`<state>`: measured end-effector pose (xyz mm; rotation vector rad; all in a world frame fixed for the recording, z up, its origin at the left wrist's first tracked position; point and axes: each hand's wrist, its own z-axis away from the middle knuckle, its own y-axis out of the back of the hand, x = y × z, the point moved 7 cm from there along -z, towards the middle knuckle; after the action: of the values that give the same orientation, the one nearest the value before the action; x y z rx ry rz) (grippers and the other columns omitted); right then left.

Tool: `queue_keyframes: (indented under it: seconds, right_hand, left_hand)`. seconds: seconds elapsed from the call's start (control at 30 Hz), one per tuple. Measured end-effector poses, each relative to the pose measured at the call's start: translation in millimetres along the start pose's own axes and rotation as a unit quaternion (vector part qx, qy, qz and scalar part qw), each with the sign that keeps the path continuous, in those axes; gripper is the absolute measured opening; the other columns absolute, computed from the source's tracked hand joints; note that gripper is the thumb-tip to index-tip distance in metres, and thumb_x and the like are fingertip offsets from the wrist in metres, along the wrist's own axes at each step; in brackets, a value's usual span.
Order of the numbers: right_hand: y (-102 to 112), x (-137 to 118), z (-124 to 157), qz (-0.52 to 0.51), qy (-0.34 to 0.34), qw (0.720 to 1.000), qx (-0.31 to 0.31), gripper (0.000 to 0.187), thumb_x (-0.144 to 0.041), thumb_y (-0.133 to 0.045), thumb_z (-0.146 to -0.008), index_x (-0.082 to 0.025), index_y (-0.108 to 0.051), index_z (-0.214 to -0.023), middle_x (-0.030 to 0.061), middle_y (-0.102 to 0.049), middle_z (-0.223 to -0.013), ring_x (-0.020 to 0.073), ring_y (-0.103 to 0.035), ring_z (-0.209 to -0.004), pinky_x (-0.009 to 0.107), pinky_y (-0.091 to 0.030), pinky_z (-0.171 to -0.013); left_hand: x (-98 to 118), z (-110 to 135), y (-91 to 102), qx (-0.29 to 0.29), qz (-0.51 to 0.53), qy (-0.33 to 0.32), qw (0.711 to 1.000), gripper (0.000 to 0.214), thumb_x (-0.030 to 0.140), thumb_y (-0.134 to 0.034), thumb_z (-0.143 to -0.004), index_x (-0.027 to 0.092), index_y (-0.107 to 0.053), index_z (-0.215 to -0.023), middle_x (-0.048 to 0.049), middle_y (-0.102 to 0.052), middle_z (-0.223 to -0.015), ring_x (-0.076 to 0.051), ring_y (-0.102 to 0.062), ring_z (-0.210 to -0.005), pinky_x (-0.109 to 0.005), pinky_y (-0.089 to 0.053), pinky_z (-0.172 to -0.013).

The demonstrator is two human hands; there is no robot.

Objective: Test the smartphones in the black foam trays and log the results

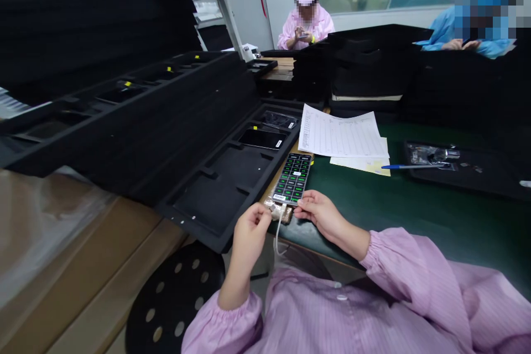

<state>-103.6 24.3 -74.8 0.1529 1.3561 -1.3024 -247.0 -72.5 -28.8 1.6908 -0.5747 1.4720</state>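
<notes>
Head view: right hand (321, 211), fingers pinched on the lit phone (293, 168) at its near corner. Left hand (250, 228) just beside, fingers curled, grip impossible to tell. White cable (277, 230) already meets the phone between them; beyond, a dark phone (261, 138) sits trayed, this one outside.

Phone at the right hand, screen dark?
No, the phone at the right hand shows a lit grid of tiles with green text.
</notes>
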Motion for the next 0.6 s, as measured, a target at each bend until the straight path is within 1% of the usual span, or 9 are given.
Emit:
queue_keyframes:
  seconds: [0.13,0.2,0.23,0.3,0.37,0.47,0.53,0.6]
  right_hand:
    - [0,0,-5,0.024,-0.013,1.0,0.005,0.027,-0.016,-0.08,-0.078,-0.018,-0.053,-0.077,-0.0034,-0.065,-0.061,0.0098,-0.068,-0.059,0.019,-0.06,-0.062]
    - [0,-1,-7,0.046,-0.032,0.998,-0.002,0.027,-0.014,-0.078,-0.08,-0.018,-0.051,-0.076,-0.0023,-0.066,-0.06,0.0112,-0.069,-0.058,0.018,-0.06,-0.057]
    - [0,-1,-7,0.059,-0.044,0.997,-0.007,0.027,-0.014,-0.078,-0.08,-0.018,-0.051,-0.076,-0.0016,-0.067,-0.06,0.0118,-0.069,-0.057,0.018,-0.059,-0.053]
    - [1,-3,-7,0.084,-0.07,0.994,-0.018,0.025,-0.014,-0.077,-0.082,-0.017,-0.052,-0.077,0.0002,-0.067,-0.059,0.0125,-0.068,-0.053,0.018,-0.057,-0.048]
    - [2,-7,-3,0.103,-0.091,0.99,-0.028,0.022,-0.016,-0.075,-0.085,-0.015,-0.054,-0.077,0.0028,-0.068,-0.061,0.0129,-0.068,-0.054,0.019,-0.058,-0.049]
    - [5,-13,14,0.121,-0.109,0.986,-0.038,0.025,-0.028,-0.072,-0.089,-0.015,-0.055,-0.077,0.0051,-0.068,-0.064,0.014,-0.069,-0.056,0.02,-0.058,-0.048]
    - [6,-15,31,0.128,-0.113,0.984,-0.047,0.029,-0.037,-0.074,-0.087,-0.015,-0.056,-0.079,0.0046,-0.069,-0.065,0.0141,-0.068,-0.055,0.019,-0.055,-0.044]
    - [4,-19,49,0.135,-0.091,0.984,-0.077,0.037,-0.046,-0.078,-0.081,-0.015,-0.059,-0.084,0.003,-0.069,-0.069,0.0131,-0.067,-0.057,0.018,-0.053,-0.044]
  left_hand:
    - [9,21,19.1,0.048,-0.011,0.0,0.999,0.026,0.044,-0.06,-0.075,0.019,-0.059,-0.07,0.0066,-0.042,-0.05,-0.009,-0.036,-0.046,-0.021,-0.027,-0.045]
    - [15,31,21.4,0.045,-0.012,0.001,0.999,0.031,0.048,-0.061,-0.076,0.018,-0.061,-0.072,0.0062,-0.044,-0.049,-0.009,-0.037,-0.045,-0.021,-0.029,-0.045]
    - [17,35,19.8,0.033,-0.01,0.003,0.999,0.033,0.05,-0.062,-0.076,0.017,-0.062,-0.073,0.0056,-0.045,-0.05,-0.009,-0.039,-0.045,-0.021,-0.03,-0.045]
    - [21,41,11.8,-0.007,-0.002,0.007,1.0,0.036,0.053,-0.063,-0.076,0.017,-0.062,-0.072,0.0042,-0.048,-0.051,-0.01,-0.042,-0.046,-0.022,-0.033,-0.045]
    - [23,45,0.8,-0.052,0.011,0.014,0.998,0.038,0.055,-0.063,-0.076,0.017,-0.061,-0.071,0.0035,-0.049,-0.052,-0.01,-0.043,-0.046,-0.022,-0.035,-0.045]
    - [24,50,-16.2,-0.104,0.037,0.026,0.994,0.041,0.058,-0.063,-0.078,0.017,-0.061,-0.073,0.0034,-0.049,-0.053,-0.009,-0.043,-0.047,-0.021,-0.035,-0.046]
    - [24,53,-30.1,-0.143,0.058,0.035,0.987,0.043,0.059,-0.063,-0.079,0.017,-0.061,-0.074,0.0036,-0.049,-0.053,-0.009,-0.042,-0.047,-0.021,-0.034,-0.046]
    - [25,57,-47.1,-0.191,0.073,0.044,0.978,0.044,0.06,-0.062,-0.08,0.017,-0.06,-0.074,0.0041,-0.047,-0.052,-0.008,-0.04,-0.046,-0.021,-0.032,-0.046]
